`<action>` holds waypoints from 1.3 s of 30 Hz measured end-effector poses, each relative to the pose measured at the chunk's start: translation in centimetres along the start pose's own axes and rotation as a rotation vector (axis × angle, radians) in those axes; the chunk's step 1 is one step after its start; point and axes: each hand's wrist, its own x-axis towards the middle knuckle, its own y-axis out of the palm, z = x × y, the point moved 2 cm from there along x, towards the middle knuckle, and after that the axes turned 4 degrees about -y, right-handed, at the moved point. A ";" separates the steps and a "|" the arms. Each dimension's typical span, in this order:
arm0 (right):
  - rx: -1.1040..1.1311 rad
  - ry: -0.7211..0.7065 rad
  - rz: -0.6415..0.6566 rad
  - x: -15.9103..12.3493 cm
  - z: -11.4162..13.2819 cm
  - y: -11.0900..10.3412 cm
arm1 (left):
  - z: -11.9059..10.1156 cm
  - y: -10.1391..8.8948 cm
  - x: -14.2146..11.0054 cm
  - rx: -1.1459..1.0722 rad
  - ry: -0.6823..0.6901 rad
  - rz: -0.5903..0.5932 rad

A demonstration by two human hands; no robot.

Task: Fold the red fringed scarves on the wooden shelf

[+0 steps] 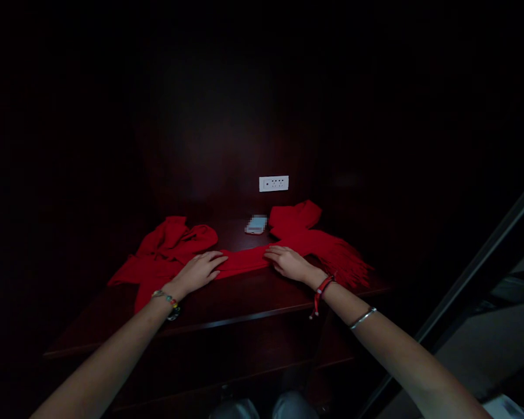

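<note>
A long red scarf (247,260) with a fringed end lies across the dark wooden shelf (244,299). Between my hands it forms a narrow, fairly straight strip, while both sides are bunched and crumpled. My left hand (199,272) rests on the strip's left part, fingers stretched out and thumb apart. On the strip's right part lies my right hand (289,263), its fingers extended over the cloth and slightly bent. Both palms face down, and their undersides are hidden. The fringe spreads out to the right of my right wrist.
Behind the strip lies a phone (255,224), its screen blurred out. A white socket panel (273,184) is set in the dark back wall. The shelf's front edge (244,318) runs below my hands, with my knees (262,407) under it. A slanted dark frame (463,297) stands at right.
</note>
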 end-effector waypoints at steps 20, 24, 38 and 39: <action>0.275 0.130 -0.106 -1.0 -1.5 4.7 | 5.1 -0.5 -4.0 0.308 -0.652 -0.048; 0.269 0.133 -0.120 -1.1 -1.6 4.8 | 8.7 -1.5 -7.1 0.209 -0.900 0.075; 0.209 0.175 -0.110 -1.3 -1.7 4.9 | 8.7 -3.9 -8.3 0.410 -0.780 0.123; 0.205 0.174 -0.105 -1.3 -1.7 4.9 | 7.3 -3.6 -7.3 0.387 -0.708 0.111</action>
